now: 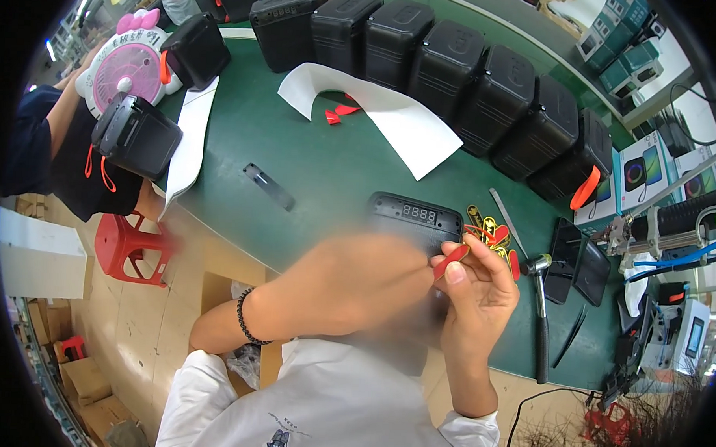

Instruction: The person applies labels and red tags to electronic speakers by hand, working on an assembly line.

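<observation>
My right hand (480, 295) pinches a small oval label (451, 261) with a red face between thumb and fingers. Smeared by motion, my left hand (364, 279) reaches across from the left, its fingertips beside that label; I cannot make out its fingers. Behind both hands lies a black speaker (416, 213) with a digit display on its top, partly covered by my left hand. A loose pile of red, black and gold labels (495, 235) lies just beyond my right hand.
Right of my hands lie a hammer (541, 316), tweezers (569, 336), a thin metal strip (508, 221) and black panels (565, 258). Several black speakers (450, 61) line the far edge. A white sheet (393, 118) and a dark tool (268, 186) lie leftward. Someone (61, 150) works at left.
</observation>
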`<state>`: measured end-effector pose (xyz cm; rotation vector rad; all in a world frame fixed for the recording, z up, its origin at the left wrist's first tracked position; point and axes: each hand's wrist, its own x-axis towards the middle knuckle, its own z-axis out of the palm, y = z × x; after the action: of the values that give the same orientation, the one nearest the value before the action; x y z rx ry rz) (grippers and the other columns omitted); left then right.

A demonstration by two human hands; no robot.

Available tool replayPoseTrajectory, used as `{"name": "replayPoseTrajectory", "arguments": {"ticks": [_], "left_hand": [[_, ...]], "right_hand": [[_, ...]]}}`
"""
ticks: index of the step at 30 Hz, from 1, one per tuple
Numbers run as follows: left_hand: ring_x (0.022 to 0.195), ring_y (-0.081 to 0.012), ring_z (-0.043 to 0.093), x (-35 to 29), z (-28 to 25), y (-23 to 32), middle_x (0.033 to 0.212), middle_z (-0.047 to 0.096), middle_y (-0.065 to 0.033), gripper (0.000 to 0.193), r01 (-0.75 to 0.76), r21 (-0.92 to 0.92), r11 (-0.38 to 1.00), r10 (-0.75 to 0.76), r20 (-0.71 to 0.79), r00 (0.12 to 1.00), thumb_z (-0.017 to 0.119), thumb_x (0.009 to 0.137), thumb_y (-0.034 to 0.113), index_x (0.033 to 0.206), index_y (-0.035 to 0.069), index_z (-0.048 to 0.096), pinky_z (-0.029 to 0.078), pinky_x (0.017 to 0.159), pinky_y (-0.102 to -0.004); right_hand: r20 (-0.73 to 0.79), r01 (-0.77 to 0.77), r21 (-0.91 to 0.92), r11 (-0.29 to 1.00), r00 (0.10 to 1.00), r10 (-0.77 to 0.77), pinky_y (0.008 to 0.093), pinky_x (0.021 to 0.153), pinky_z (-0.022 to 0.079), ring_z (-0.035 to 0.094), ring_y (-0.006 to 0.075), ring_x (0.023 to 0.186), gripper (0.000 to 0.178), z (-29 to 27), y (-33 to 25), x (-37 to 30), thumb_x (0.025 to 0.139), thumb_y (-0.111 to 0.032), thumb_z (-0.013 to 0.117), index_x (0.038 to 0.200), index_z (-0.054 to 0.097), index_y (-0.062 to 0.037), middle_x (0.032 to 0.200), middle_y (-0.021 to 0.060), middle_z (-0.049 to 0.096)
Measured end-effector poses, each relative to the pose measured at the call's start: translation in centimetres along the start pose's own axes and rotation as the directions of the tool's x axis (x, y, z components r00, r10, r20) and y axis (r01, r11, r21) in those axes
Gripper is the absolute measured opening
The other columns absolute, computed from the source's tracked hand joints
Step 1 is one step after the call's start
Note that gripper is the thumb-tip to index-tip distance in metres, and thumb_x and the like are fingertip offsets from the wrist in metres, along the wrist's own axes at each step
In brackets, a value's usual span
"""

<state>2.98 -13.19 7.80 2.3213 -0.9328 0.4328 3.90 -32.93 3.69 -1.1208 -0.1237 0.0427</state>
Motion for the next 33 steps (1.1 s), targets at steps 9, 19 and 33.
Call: {"name": "replayPoseTrajectory", "arguments": {"ticks": [9,19,33], "left_hand": [[0.085,-0.0224,0.069,0.33,0.65,-0.39,0.095,0.064,-0.0045,0.029,-0.012,0.026,1.0,0.013,-0.061,0.998,0.081,0.066,0.003,0.091,0.006,0.068,0.059,0.072,-0.0335],[0.085,-0.0218,0.071,0.1,0.9,-0.74,0.095,0.068,-0.0039,0.024,0.013,-0.031,0.999,-0.015,-0.089,0.996,0.084,0.072,0.002,0.091,0.005,0.07,0.06,0.071,-0.0328],[0.085,-0.021,0.069,-0.06,0.69,-0.48,0.094,0.064,-0.003,0.026,-0.01,-0.003,1.0,0.01,-0.07,0.998,0.082,0.068,0.005,0.09,0.007,0.068,0.058,0.069,-0.0317]], "right_hand": [[0.03,0.017,-0.02,1.0,0.999,-0.016,0.0364,0.096,0.058,0.072,0.0239,0.104,0.041,-0.03,-0.04,-0.11,0.093,0.006,0.071,0.133,0.062,0.0073,0.12,0.0213,0.071],[0.023,-0.014,0.003,1.0,1.0,0.014,0.0352,0.096,0.058,0.071,0.023,0.104,0.042,-0.06,-0.1,-0.09,0.094,0.005,0.071,0.134,0.061,0.0067,0.122,0.0216,0.07],[0.027,0.068,-0.029,0.997,0.997,-0.067,0.0341,0.095,0.058,0.07,0.0217,0.105,0.041,0.0,0.06,-0.31,0.091,0.009,0.073,0.13,0.064,0.0062,0.118,0.0197,0.071]]}}
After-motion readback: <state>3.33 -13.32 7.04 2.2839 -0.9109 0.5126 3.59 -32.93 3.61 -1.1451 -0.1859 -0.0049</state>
